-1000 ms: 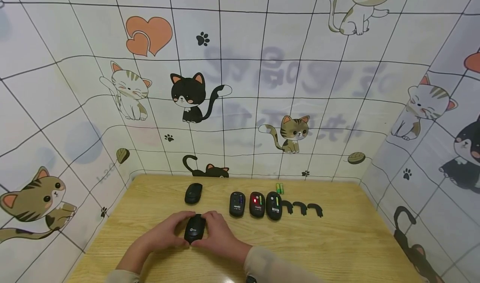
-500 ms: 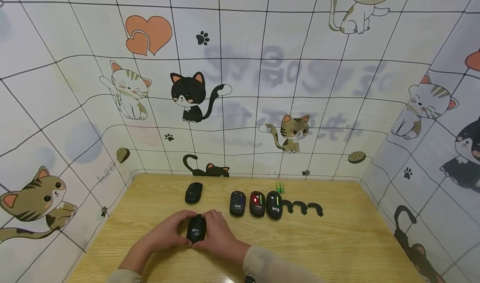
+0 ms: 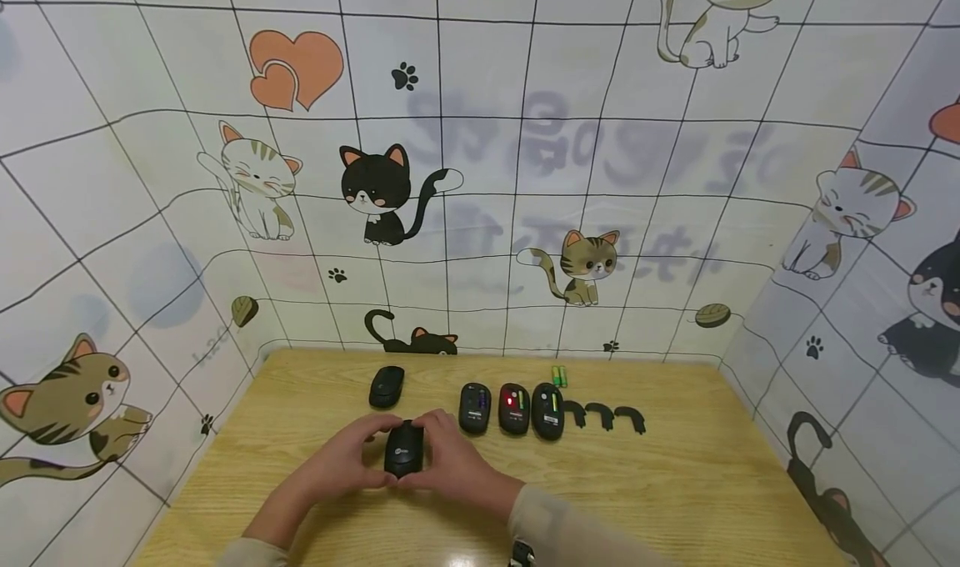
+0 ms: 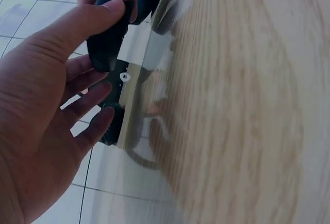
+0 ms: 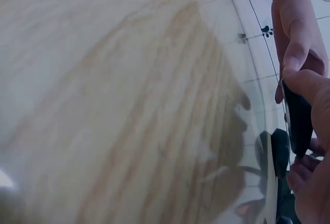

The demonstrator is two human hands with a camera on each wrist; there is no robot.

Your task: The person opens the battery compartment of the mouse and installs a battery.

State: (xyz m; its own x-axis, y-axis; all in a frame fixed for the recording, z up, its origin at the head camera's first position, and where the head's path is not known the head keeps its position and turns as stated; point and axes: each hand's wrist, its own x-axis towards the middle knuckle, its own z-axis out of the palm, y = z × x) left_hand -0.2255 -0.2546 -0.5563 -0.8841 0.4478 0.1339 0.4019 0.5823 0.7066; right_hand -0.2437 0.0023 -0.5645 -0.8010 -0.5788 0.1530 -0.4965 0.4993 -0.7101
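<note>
A black computer mouse (image 3: 404, 450), its top up and a small light logo near its front end, sits between both hands. My left hand (image 3: 345, 463) grips its left side with thumb and fingers. From the other side my right hand (image 3: 457, 467) holds it the same way, the thumbs meeting at the near end. Seen from the left wrist, the mouse (image 4: 105, 43) is tilted and off the tabletop, pinched under the thumb. The right wrist view shows the mouse (image 5: 299, 118) edge-on, its underside hidden.
Another black mouse (image 3: 386, 386) lies top up behind the hands. To the right lie three upturned mice, including one with a red light (image 3: 514, 408). Green batteries (image 3: 559, 377) and black curved covers (image 3: 630, 419) are beyond. A patterned wall (image 3: 480, 300) backs the wooden table (image 3: 675, 492).
Both hands have shifted slightly right and away from me, carrying the black mouse with them. The other mice, batteries and covers stay where they were.
</note>
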